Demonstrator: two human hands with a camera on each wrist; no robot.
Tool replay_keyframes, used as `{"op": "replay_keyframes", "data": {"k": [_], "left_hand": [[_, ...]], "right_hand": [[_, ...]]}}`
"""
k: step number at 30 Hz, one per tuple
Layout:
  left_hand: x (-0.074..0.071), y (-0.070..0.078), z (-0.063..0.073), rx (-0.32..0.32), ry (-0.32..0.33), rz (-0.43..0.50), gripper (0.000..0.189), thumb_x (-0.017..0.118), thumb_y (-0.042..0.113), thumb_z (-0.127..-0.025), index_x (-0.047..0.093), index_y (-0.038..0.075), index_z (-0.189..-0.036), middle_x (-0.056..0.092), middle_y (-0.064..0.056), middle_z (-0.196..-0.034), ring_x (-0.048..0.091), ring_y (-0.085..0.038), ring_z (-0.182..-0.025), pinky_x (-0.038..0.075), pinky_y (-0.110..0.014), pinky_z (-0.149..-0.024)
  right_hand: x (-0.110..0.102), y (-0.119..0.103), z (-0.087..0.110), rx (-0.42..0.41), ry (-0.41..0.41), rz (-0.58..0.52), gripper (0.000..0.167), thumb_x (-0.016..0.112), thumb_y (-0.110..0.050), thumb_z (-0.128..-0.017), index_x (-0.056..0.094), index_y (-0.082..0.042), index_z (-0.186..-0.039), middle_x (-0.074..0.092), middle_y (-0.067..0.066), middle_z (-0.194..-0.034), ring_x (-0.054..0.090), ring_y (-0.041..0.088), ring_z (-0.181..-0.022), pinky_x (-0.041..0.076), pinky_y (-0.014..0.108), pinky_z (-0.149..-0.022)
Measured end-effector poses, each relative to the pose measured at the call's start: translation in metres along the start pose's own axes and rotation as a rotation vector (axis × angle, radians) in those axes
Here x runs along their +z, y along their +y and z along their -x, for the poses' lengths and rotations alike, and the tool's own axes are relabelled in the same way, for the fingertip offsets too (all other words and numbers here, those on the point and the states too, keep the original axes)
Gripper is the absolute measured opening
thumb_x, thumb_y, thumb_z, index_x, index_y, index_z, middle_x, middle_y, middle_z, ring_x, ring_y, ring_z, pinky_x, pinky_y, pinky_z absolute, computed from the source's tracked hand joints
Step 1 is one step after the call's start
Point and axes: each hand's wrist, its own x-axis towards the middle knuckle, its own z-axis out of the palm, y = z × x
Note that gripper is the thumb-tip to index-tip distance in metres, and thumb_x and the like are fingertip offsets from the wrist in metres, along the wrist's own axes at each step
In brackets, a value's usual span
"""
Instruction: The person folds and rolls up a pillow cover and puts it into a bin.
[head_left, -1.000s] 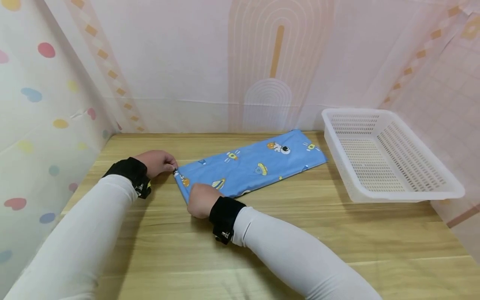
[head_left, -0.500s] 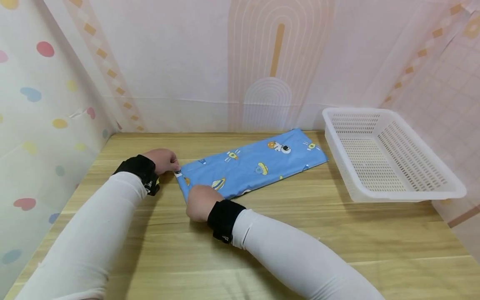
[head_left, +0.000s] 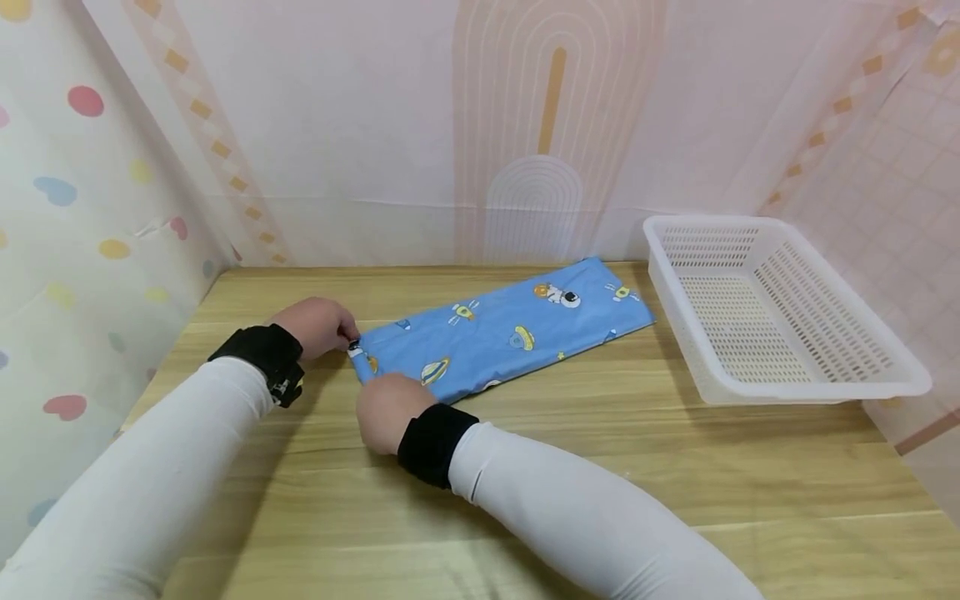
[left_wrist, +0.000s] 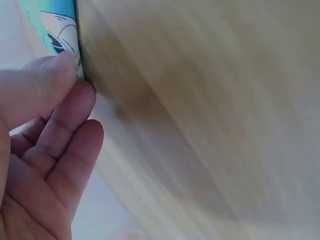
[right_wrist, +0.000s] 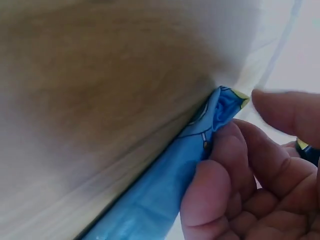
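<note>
A long folded blue cloth (head_left: 487,329) printed with astronauts, rockets and planets lies slanted across the wooden table. Its left end is turned over into a narrow roll. My left hand (head_left: 318,325) pinches the far corner of that roll; in the left wrist view the thumb (left_wrist: 62,65) presses it against the index finger. At the near corner, my right hand (head_left: 390,412) holds the other end of the roll. The right wrist view shows curled fingers (right_wrist: 205,195) against the rolled cloth (right_wrist: 185,155), with the thumb tip close beside its end. From the head, the right fingertips are hidden.
A white slotted plastic basket (head_left: 787,387) stands at the right of the table (head_left: 570,467), just beyond the cloth's right end. Patterned curtains (head_left: 337,125) hang behind the table and along both sides.
My right hand has shifted slightly left and toward me. The cloth's left end looks more turned over. My left hand shifted right, then back a little, still at the far corner.
</note>
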Motion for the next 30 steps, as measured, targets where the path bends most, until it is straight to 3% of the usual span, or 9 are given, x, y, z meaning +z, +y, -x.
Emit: {"op": "replay_keyframes", "data": {"k": [4, 12, 21, 25, 30], "left_hand": [[0.002, -0.004, 0.004, 0.039, -0.001, -0.018, 0.023, 0.083, 0.0, -0.084, 0.083, 0.009, -0.106, 0.076, -0.006, -0.099, 0.07, -0.022, -0.092, 0.057, -0.047, -0.089], [0.008, -0.009, 0.007, 0.095, 0.072, -0.034, 0.012, 0.083, 0.006, -0.088, 0.083, 0.014, -0.097, 0.071, -0.002, -0.097, 0.066, -0.018, -0.09, 0.055, -0.043, -0.085], [0.013, -0.014, 0.007, 0.095, 0.112, -0.022, 0.013, 0.075, 0.005, -0.094, 0.082, 0.014, -0.101, 0.073, -0.006, -0.106, 0.071, -0.029, -0.103, 0.057, -0.051, -0.095], [0.014, -0.013, 0.004, 0.084, 0.105, -0.027, 0.014, 0.072, 0.004, -0.096, 0.081, 0.013, -0.102, 0.073, -0.007, -0.11, 0.071, -0.031, -0.106, 0.056, -0.052, -0.097], [0.013, -0.01, 0.001, 0.062, 0.081, -0.002, 0.014, 0.068, 0.004, -0.098, 0.08, 0.012, -0.101, 0.073, -0.009, -0.111, 0.07, -0.031, -0.107, 0.054, -0.053, -0.098]], "right_hand": [[0.002, 0.0, -0.001, 0.029, 0.013, -0.019, 0.029, 0.063, -0.018, -0.104, 0.069, -0.016, -0.076, 0.064, -0.004, -0.075, 0.056, 0.011, -0.066, 0.049, 0.026, -0.056], [0.003, 0.003, -0.003, 0.073, 0.004, -0.029, 0.022, 0.063, -0.016, -0.104, 0.071, -0.014, -0.084, 0.067, -0.004, -0.082, 0.057, 0.011, -0.069, 0.05, 0.025, -0.06], [0.006, 0.0, -0.004, 0.142, 0.008, -0.072, 0.024, 0.064, -0.018, -0.103, 0.072, -0.015, -0.08, 0.067, -0.004, -0.08, 0.058, 0.011, -0.068, 0.051, 0.028, -0.058], [0.006, 0.002, -0.006, 0.131, 0.002, -0.065, 0.024, 0.064, -0.017, -0.103, 0.072, -0.015, -0.08, 0.067, -0.004, -0.08, 0.057, 0.011, -0.068, 0.05, 0.027, -0.059], [0.005, 0.007, -0.007, 0.134, -0.021, -0.116, 0.028, 0.065, -0.016, -0.102, 0.067, -0.014, -0.074, 0.062, -0.003, -0.072, 0.055, 0.013, -0.061, 0.044, 0.025, -0.051]]}}
